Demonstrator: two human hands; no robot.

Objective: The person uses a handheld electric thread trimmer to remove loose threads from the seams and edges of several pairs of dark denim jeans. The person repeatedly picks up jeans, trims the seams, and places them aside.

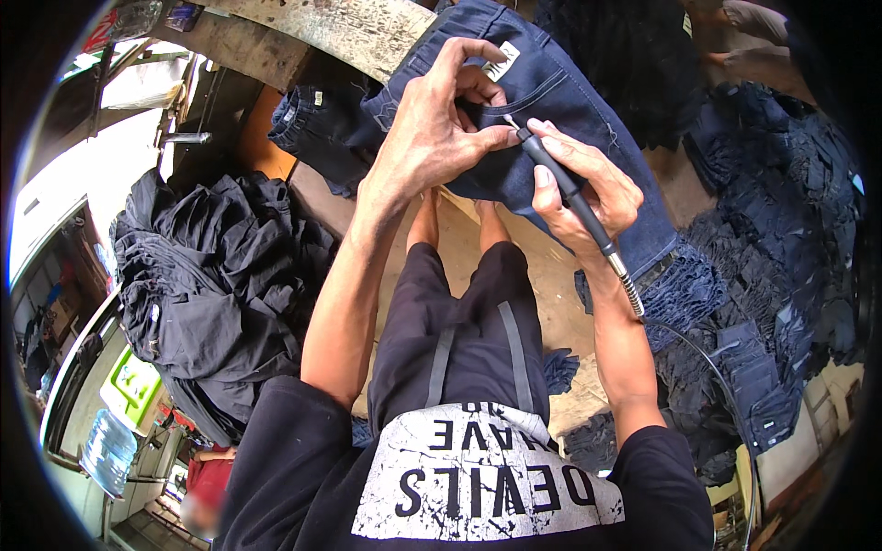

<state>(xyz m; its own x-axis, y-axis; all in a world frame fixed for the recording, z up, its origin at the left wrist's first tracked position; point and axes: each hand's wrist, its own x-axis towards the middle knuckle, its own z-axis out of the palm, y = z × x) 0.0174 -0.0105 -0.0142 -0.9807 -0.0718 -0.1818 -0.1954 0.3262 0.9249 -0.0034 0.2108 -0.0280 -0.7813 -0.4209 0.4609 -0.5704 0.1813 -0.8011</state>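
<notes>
Dark blue denim jeans (602, 119) lie spread over a wooden board in front of me. My left hand (432, 124) is curled over them, its fingertips at the stitched pocket edge beside a pale label (502, 62). Its thumb points at the tool's tip, and any cloth pinched beneath is hidden. In my right hand (597, 188) is a slim black rotary handpiece (571, 195), gripped like a pen with its metal tip at the pocket stitching. A spring-like metal sleeve (627, 286) joins its rear end to a dark cable.
A big heap of black garments (216, 294) sits to the left. Dark denim piles (772, 230) fill the right side, where the cable (721, 376) runs down. Beyond the jeans is a worn wooden board (358, 37). Another person in red (209, 482) is at lower left.
</notes>
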